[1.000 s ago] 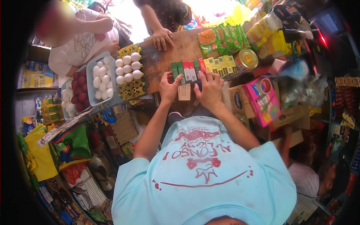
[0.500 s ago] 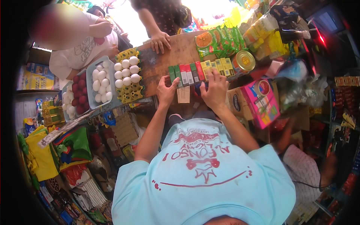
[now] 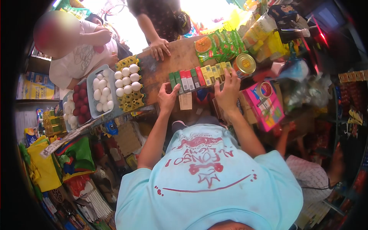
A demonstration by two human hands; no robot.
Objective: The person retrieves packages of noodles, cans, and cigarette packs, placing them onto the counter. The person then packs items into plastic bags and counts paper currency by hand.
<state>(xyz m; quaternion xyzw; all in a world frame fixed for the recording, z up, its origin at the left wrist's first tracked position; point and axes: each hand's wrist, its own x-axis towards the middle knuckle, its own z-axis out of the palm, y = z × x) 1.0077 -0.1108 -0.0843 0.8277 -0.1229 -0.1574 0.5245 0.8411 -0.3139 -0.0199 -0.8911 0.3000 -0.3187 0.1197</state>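
A row of small cigarette packs (image 3: 190,79) stands along the counter edge in front of me, green and red at the left, yellow at the right. My left hand (image 3: 167,99) is at the row's left end, thumb apart from the fingers and close to the green packs. At the other end, my right hand (image 3: 229,94) spreads its thumb and fingers over the front of the yellow packs (image 3: 214,72). Some of those packs are partly hidden behind its fingers. Below the row, a small tan card (image 3: 185,101) hangs at the counter's edge.
White eggs fill part of a yellow tray (image 3: 132,100) at left, beside tubs of white and dark red eggs (image 3: 81,100). Green noodle packets (image 3: 226,45) and a large can (image 3: 245,63) sit at right. Another person's hand (image 3: 160,49) rests on the wooden counter (image 3: 153,71).
My right hand has slid right along the yellow packs to the row's right end. The left hand stays by the green packs. The view has shifted slightly.
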